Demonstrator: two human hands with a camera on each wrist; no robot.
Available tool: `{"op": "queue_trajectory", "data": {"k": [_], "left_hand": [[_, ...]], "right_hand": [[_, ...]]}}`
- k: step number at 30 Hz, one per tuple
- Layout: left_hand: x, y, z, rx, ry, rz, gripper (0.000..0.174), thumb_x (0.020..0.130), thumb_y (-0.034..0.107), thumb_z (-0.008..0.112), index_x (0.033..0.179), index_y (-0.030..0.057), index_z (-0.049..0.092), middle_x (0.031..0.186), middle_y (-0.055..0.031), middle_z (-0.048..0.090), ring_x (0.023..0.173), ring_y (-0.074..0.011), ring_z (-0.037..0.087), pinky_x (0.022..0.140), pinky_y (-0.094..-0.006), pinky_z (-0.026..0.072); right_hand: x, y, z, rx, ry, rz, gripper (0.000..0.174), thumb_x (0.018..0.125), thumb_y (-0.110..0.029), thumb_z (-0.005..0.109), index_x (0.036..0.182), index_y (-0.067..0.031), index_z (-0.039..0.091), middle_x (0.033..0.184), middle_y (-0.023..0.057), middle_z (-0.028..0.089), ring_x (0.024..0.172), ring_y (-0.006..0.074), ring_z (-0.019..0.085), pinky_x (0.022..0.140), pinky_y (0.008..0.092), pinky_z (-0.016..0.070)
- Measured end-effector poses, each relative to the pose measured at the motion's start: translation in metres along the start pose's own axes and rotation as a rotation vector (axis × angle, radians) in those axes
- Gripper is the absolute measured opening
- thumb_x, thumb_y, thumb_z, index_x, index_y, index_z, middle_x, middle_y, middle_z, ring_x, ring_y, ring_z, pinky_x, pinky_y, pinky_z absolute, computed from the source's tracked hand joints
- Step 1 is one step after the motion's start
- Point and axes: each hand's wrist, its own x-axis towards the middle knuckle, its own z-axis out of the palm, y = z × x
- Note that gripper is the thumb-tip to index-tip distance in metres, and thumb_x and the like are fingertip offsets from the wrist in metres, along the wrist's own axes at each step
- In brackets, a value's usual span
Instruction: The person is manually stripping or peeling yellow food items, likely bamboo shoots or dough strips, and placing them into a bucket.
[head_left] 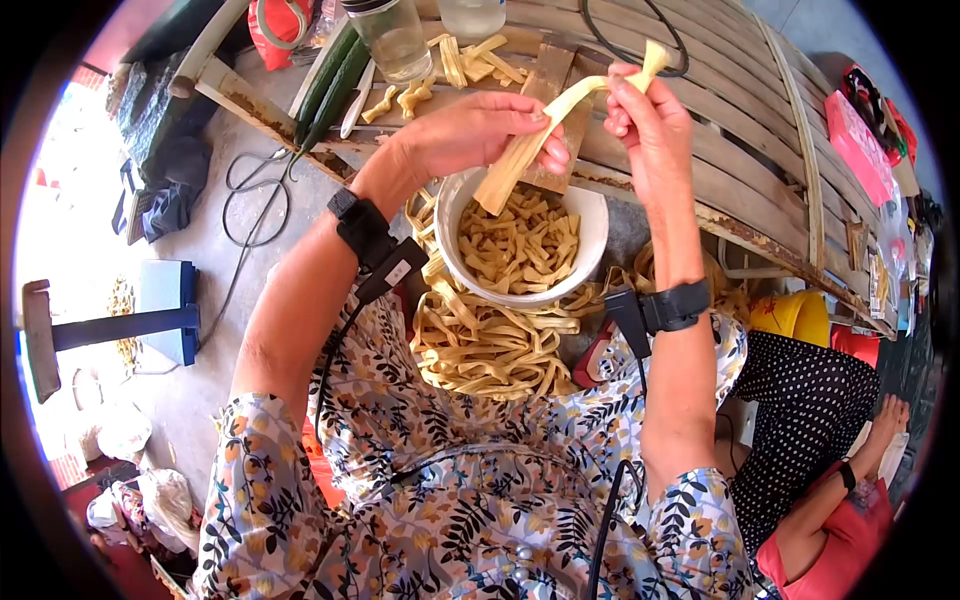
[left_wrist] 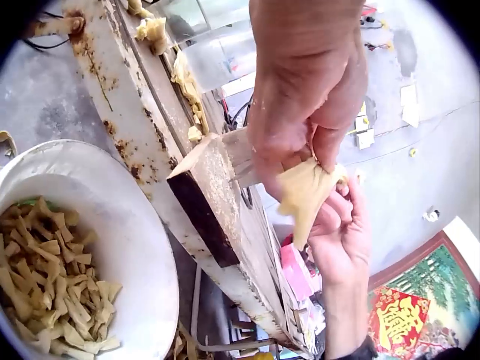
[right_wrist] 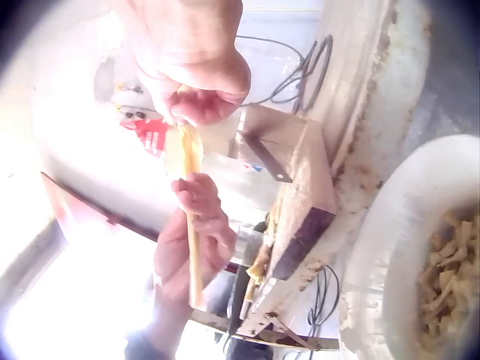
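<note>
Left hand (head_left: 480,135), right hand (head_left: 645,115) raised, pinching yellow strip (head_left: 545,125)

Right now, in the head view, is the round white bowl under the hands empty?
No, the round white bowl holds a heap of short tan knotted pieces beneath the long tan strip.

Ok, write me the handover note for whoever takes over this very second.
Left hand grips the lower part of a long yellow strip; right hand pinches its upper end. The strip slants down over the white bowl.
Done: the bowl is well filled with small yellow pieces; a few more lie on the wooden bench behind.
Left: the held strip is in one long piece; a pile of long strips lies on the lap under the bowl.
</note>
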Motion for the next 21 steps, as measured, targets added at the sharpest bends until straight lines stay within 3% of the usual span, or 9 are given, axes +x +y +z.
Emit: {"op": "queue_trajectory", "data": {"k": [5,8,10,11,14,15,18,20,21], "left_hand": [[-0.011,0.008,0.001,-0.292,0.154,0.273,0.022,0.091,0.016,0.043,0.106,0.0004,0.048,0.104,-0.0111,0.056,0.104,-0.0217,0.053,0.087,-0.0307,0.0446],[-0.014,0.012,0.005,-0.337,0.252,0.394,0.023,0.091,0.016,0.043,0.107,0.0001,0.047,0.111,-0.0127,0.053,0.109,-0.0233,0.050,0.090,-0.0317,0.0429],[-0.015,0.009,0.004,-0.381,0.276,0.413,0.025,0.090,0.017,0.045,0.108,0.0005,0.047,0.113,-0.0131,0.052,0.111,-0.0241,0.048,0.093,-0.0334,0.0401],[-0.014,0.005,-0.001,-0.395,0.260,0.418,0.025,0.090,0.018,0.046,0.108,0.0009,0.048,0.112,-0.0128,0.052,0.110,-0.0240,0.048,0.094,-0.0338,0.0396],[-0.021,0.003,0.002,-0.430,0.351,0.329,0.022,0.087,0.022,0.052,0.099,0.0031,0.050,0.097,-0.0074,0.055,0.094,-0.0183,0.052,0.084,-0.0303,0.0428],[-0.021,0.002,0.004,-0.381,0.417,0.273,0.021,0.086,0.022,0.054,0.097,0.0035,0.050,0.093,-0.0058,0.054,0.088,-0.0162,0.053,0.081,-0.0290,0.0432],[-0.018,-0.010,0.006,-0.287,0.567,0.230,0.018,0.084,0.018,0.057,0.094,0.0037,0.051,0.086,-0.0032,0.053,0.078,-0.0112,0.051,0.073,-0.0264,0.0434],[-0.015,-0.023,0.006,-0.236,0.654,0.236,0.016,0.082,0.014,0.058,0.092,0.0035,0.052,0.083,-0.0023,0.052,0.073,-0.0083,0.050,0.068,-0.0251,0.0432],[-0.014,-0.023,0.010,-0.247,0.671,0.204,0.015,0.085,0.012,0.052,0.095,0.0012,0.051,0.087,-0.0045,0.053,0.075,-0.0109,0.051,0.068,-0.0249,0.0434]], "right_hand": [[-0.018,-0.009,0.026,-0.406,-0.004,-0.163,0.027,0.080,-0.012,0.061,0.104,-0.0005,0.055,0.085,0.0084,0.062,0.073,0.0109,0.059,0.060,0.0207,0.0487],[-0.042,-0.002,0.052,-0.251,-0.182,0.159,0.024,0.081,-0.010,0.060,0.101,0.0011,0.055,0.085,0.0084,0.061,0.075,0.0115,0.059,0.060,0.0223,0.0503],[-0.052,0.015,0.062,-0.173,-0.210,0.183,0.021,0.081,-0.011,0.059,0.097,0.0022,0.055,0.083,0.0079,0.061,0.076,0.0142,0.060,0.060,0.0229,0.0511],[-0.055,0.014,0.066,-0.199,-0.101,0.214,0.017,0.081,-0.012,0.061,0.091,0.0006,0.057,0.077,0.0076,0.061,0.072,0.0112,0.059,0.055,0.0230,0.0487],[-0.052,0.019,0.049,-0.882,0.003,-0.174,0.011,0.079,-0.008,0.060,0.087,-0.0007,0.059,0.072,0.0077,0.059,0.064,0.0131,0.059,0.051,0.0254,0.0445],[-0.050,0.017,0.048,-1.055,-0.030,-0.519,0.010,0.075,-0.002,0.059,0.085,-0.0031,0.061,0.071,0.0082,0.055,0.059,0.0187,0.056,0.050,0.0297,0.0416],[-0.053,0.011,0.053,-1.115,-0.139,-0.669,0.013,0.070,0.001,0.059,0.083,-0.0043,0.061,0.073,0.0069,0.054,0.061,0.0243,0.054,0.053,0.0308,0.0427],[-0.057,0.011,0.058,-1.091,-0.148,-0.687,0.015,0.068,0.001,0.060,0.082,-0.0048,0.061,0.074,0.0066,0.053,0.063,0.0227,0.054,0.055,0.0315,0.0432],[-0.058,0.009,0.058,-1.086,-0.151,-0.697,0.016,0.067,0.001,0.061,0.081,-0.0050,0.061,0.075,0.0064,0.053,0.064,0.0219,0.054,0.056,0.0318,0.0434]]}}
